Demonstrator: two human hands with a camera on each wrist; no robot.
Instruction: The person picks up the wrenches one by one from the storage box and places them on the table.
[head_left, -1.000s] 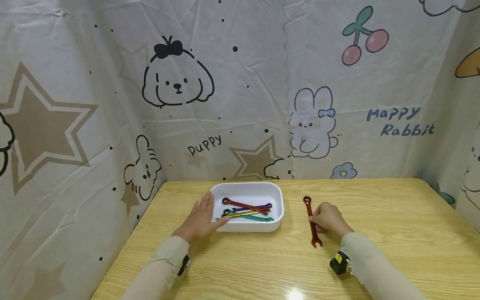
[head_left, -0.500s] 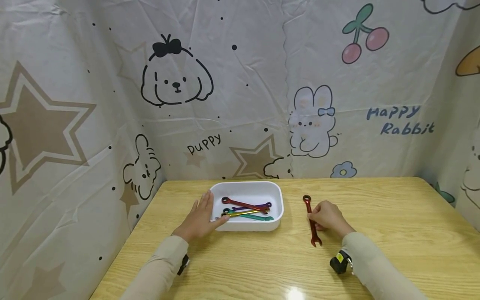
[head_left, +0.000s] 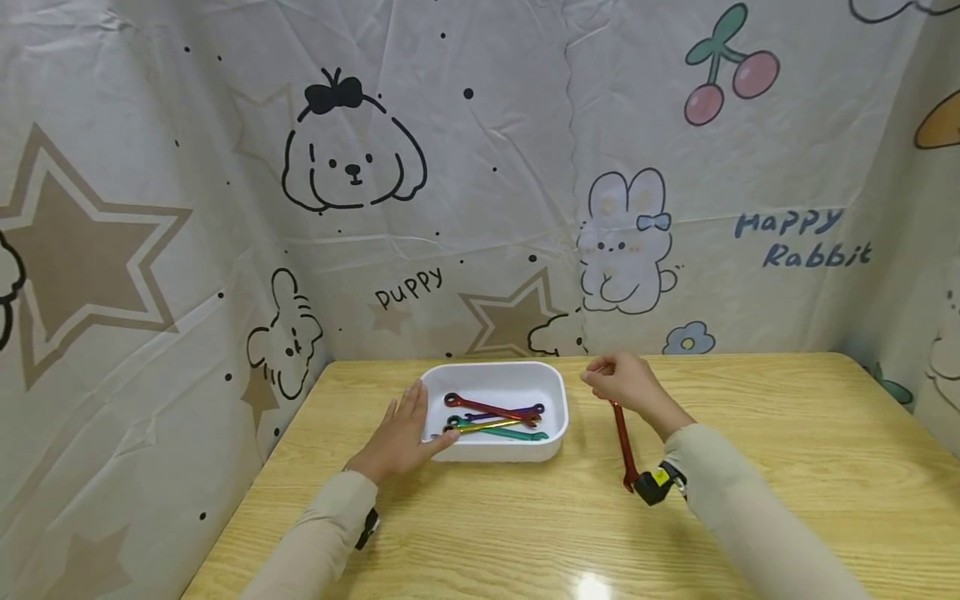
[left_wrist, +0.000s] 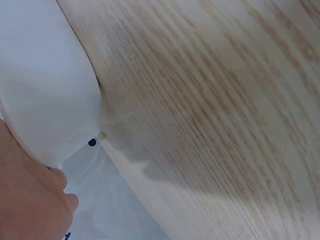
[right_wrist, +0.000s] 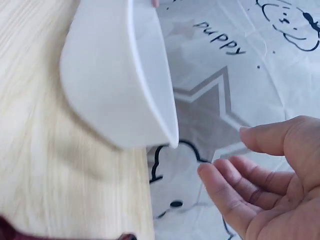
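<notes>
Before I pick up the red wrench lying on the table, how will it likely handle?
The red wrench looks metallic, so it's probably stiff. Its glossy finish may feel slightly slippery. Lying flat, with a widened end, it seems unlikely to roll.

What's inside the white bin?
Red combination wrench, purple one, yellow one and green one, overlapping. The left hand overhangs the near rim; anything beneath it or the wrenches is hidden.

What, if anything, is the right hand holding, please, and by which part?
Nothing: the right hand is empty, and the loose red wrench lies on the table.
</notes>
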